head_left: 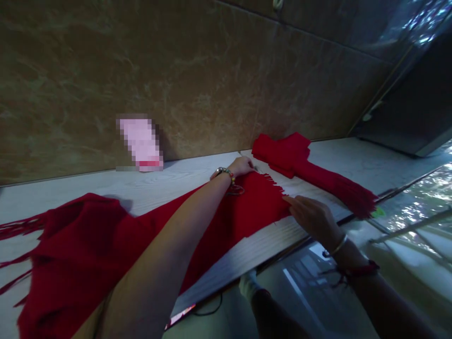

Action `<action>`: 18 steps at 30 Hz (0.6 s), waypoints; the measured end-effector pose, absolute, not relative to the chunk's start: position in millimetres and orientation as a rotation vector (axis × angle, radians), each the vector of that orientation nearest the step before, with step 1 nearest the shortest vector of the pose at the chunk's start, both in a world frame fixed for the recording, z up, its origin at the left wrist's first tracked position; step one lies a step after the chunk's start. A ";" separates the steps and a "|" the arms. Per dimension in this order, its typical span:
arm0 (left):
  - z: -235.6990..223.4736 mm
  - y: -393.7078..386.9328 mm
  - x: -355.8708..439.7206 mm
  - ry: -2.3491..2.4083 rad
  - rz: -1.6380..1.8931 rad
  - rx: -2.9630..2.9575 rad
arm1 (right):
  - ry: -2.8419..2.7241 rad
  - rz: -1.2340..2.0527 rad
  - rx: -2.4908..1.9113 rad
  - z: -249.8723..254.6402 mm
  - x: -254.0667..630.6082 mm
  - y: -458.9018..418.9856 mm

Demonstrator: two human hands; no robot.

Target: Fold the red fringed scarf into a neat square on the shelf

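Observation:
A red scarf [254, 200] lies spread along the white wood-grain surface. It is bunched on the left, with long fringe strands, and flat on the right, with a short fringed end. My left hand [242, 165], wearing a beaded bracelet, reaches across the scarf and is closed at the far corner of that end. My right hand [312, 214], wearing a metal bangle and a dark red cord, has its fingers together in a pinch at the near part of the same fringe. Both fingertips are partly hidden. Beyond them rests a second, folded red scarf [282, 150] with its fringe toward the right.
A brown marbled wall [197, 84] runs behind the white surface [169, 181]. A pink pixelated item [141, 141] leans against it on the left. A dark boxy object [406, 99] stands at the far right. Below the front edge are a foot [249, 285] and glossy floor.

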State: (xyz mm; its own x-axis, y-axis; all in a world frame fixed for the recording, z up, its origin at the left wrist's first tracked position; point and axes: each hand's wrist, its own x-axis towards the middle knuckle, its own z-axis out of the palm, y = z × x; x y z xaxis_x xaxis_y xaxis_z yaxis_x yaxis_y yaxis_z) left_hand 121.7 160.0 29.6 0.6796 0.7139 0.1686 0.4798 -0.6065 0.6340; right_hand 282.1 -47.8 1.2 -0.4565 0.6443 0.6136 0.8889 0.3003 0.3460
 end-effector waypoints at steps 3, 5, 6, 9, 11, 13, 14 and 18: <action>20.7 158.7 121.8 0.915 0.561 2.350 | -2.176 -0.923 -1.387 0.2 280.2 -49.7; 21.3 158.0 119.6 0.913 0.583 2.358 | -2.162 -0.915 -1.370 6.0 276.6 -51.0; 22.8 157.5 118.3 0.911 0.598 2.362 | -2.157 -0.911 -1.365 9.9 274.6 -51.9; 28.2 154.7 115.4 0.899 0.631 2.385 | -2.114 -0.883 -1.386 21.8 269.4 -55.4; 30.3 152.0 114.3 0.886 0.618 2.418 | -2.093 -0.851 -1.432 25.8 268.0 -57.3; 31.0 148.1 113.0 0.880 0.590 2.464 | -2.124 -0.832 -1.499 24.2 268.9 -58.2; 31.4 145.2 111.7 0.886 0.586 2.485 | -2.154 -0.830 -1.536 21.5 270.0 -58.4; 35.4 117.0 98.5 0.989 0.690 2.559 | -2.205 -0.865 -1.619 6.5 277.1 -57.5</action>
